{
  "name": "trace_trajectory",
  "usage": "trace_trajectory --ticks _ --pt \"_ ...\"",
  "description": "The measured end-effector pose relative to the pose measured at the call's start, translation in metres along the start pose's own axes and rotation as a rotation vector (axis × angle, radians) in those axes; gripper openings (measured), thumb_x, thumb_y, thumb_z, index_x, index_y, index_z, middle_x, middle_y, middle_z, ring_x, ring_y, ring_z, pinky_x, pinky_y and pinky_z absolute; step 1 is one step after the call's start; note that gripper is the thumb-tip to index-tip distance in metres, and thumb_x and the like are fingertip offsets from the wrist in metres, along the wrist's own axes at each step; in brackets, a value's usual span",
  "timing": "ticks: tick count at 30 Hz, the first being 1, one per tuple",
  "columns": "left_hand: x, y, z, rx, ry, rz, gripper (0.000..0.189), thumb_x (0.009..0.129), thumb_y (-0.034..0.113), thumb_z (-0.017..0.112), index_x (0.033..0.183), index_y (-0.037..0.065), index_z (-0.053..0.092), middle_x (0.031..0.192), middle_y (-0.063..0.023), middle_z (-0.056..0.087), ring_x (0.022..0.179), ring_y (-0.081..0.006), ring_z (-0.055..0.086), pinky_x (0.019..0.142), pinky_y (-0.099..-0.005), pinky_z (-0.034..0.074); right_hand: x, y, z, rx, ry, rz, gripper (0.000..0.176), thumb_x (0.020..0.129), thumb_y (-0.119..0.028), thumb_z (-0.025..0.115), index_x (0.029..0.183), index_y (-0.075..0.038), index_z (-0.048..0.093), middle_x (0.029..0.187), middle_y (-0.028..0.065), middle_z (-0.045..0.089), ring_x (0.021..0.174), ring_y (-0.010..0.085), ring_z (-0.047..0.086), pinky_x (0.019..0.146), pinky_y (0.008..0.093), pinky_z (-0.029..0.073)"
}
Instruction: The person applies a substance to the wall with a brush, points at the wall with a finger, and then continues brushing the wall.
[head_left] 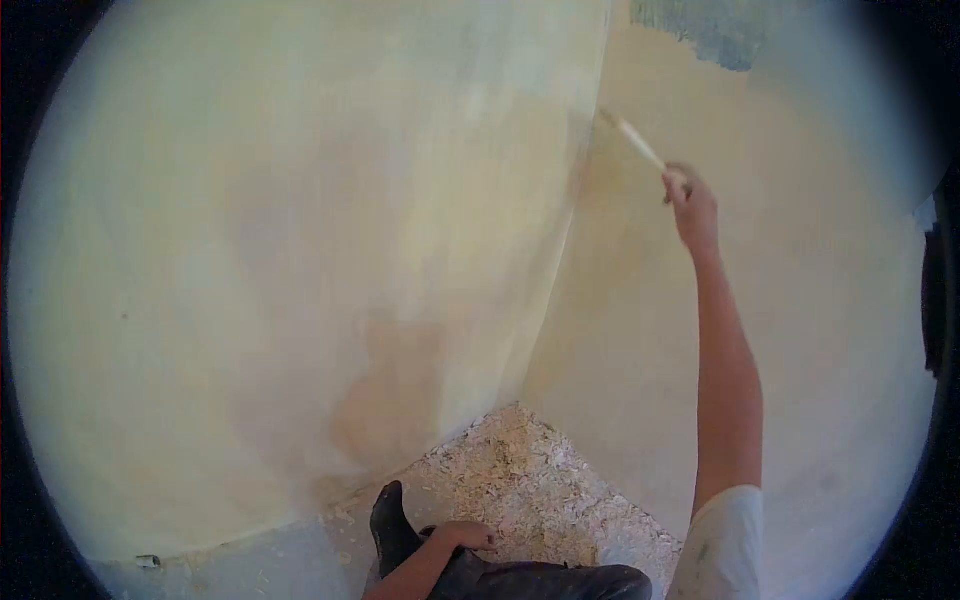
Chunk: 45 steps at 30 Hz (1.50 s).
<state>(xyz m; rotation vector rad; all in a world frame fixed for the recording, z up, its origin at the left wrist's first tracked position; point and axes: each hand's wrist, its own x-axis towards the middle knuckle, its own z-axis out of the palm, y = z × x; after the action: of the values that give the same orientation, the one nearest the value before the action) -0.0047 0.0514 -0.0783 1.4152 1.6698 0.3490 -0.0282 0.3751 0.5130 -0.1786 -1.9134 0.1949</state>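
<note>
My right hand (692, 200) is raised at the end of an outstretched arm, its fingers closed round a slim pale-handled tool (640, 142). The tool slants up and to the left, blurred, with its darker tip right by the corner where two walls meet. My left hand (468, 536) lies low in the view over my dark-trousered leg (540, 580), fingers stretched to the right and holding nothing.
A pale yellowish wall (300, 200) fills the left, and a beige wall (820, 300) the right, with a ragged grey-blue patch (710, 30) high up. Light flakes (540, 480) litter the floor below the corner. A dark boot (392, 520) stands beside them.
</note>
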Motion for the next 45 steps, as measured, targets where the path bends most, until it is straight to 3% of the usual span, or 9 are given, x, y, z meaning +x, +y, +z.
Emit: trace_trajectory --ticks 5,8,19,23,25,27,32,34,45 --pt "-0.011 0.025 0.008 -0.006 0.047 0.06 0.036 0.085 0.031 0.056 0.11 0.006 0.064 0.1 -0.0177 0.067 0.091 -0.0333 0.064 0.078 -0.0452 0.049 0.08 -0.005 0.03 0.072 0.059 0.028 0.032 0.093 -0.038 0.06 0.114 -0.015 0.065 0.067 0.0039 0.065 0.061 0.0098 0.056 0.061 0.0272 0.043" --pt "-0.037 0.055 -0.022 -0.132 -0.134 0.169 0.035 0.083 0.028 0.056 0.11 0.006 0.062 0.1 -0.0199 0.066 0.091 -0.0349 0.063 0.078 -0.0463 0.048 0.115 -0.013 0.045 0.121 0.132 0.037 0.033 0.092 -0.041 0.058 0.114 -0.018 0.066 0.072 0.0044 0.068 0.067 0.012 0.061 0.067 0.029 0.045" --pt "-0.041 0.066 -0.02 -0.097 -0.069 0.096 0.031 0.084 0.027 0.057 0.105 0.006 0.063 0.095 -0.0196 0.067 0.088 -0.0344 0.064 0.075 -0.0457 0.048 0.074 -0.02 0.073 0.167 0.218 -0.006 0.033 0.093 -0.04 0.056 0.115 -0.018 0.066 0.071 0.003 0.068 0.068 0.014 0.062 0.07 0.0317 0.046" --pt "-0.025 0.037 -0.006 0.025 0.025 0.249 0.035 0.088 0.032 0.053 0.111 0.006 0.058 0.094 -0.0203 0.066 0.082 -0.0349 0.063 0.074 -0.0457 0.049 0.023 -0.007 0.065 0.127 0.163 0.033 0.031 0.094 -0.036 0.057 0.116 -0.015 0.066 0.061 0.0024 0.057 0.059 0.0126 0.052 0.061 0.0299 0.043" --pt "-0.017 0.035 -0.005 0.04 -0.143 0.103 0.036 0.088 0.033 0.054 0.113 0.007 0.057 0.096 -0.0202 0.066 0.089 -0.0348 0.064 0.076 -0.0453 0.049 0.004 0.0 0.064 0.147 0.136 0.086 0.031 0.094 -0.035 0.058 0.116 -0.015 0.066 0.06 0.0025 0.054 0.056 0.0121 0.048 0.057 0.0294 0.041" --pt "-0.015 0.036 -0.001 0.027 -0.1 0.109 0.037 0.088 0.035 0.055 0.112 0.007 0.059 0.098 -0.0196 0.067 0.089 -0.0336 0.064 0.076 -0.0451 0.049 -0.008 0.006 0.063 0.165 0.031 0.161 0.03 0.093 -0.035 0.06 0.116 -0.015 0.066 0.06 0.0047 0.053 0.056 0.0118 0.047 0.055 0.0301 0.04" --pt "-0.009 0.025 0.004 -0.033 -0.029 0.156 0.039 0.089 0.038 0.055 0.111 0.007 0.062 0.1 -0.0173 0.068 0.087 -0.0306 0.064 0.076 -0.0441 0.049 -0.011 0.024 0.079 0.095 -0.038 0.095 0.028 0.092 -0.035 0.061 0.114 -0.018 0.066 0.062 0.0087 0.051 0.057 0.0166 0.048 0.057 0.0332 0.043" --pt "-0.021 0.044 -0.013 0.006 -0.171 0.02 0.041 0.088 0.037 0.057 0.111 0.003 0.062 0.103 -0.0194 0.067 0.093 -0.034 0.064 0.08 -0.044 0.049 -0.013 0.027 0.082 0.058 -0.058 0.047 0.027 0.092 -0.035 0.061 0.113 -0.019 0.067 0.062 0.01 0.051 0.057 0.0184 0.048 0.058 0.0339 0.043" --pt "-0.002 0.017 0.0 0.022 -0.143 0.107 0.039 0.089 0.034 0.054 0.112 0.004 0.062 0.102 -0.0172 0.067 0.092 -0.0323 0.063 0.079 -0.0439 0.048 -0.038 0.028 0.072 -0.055 -0.369 -0.032 0.026 0.09 -0.031 0.063 0.112 -0.018 0.063 0.08 0.0179 0.065 0.073 0.0321 0.062 0.068 0.0428 0.05"
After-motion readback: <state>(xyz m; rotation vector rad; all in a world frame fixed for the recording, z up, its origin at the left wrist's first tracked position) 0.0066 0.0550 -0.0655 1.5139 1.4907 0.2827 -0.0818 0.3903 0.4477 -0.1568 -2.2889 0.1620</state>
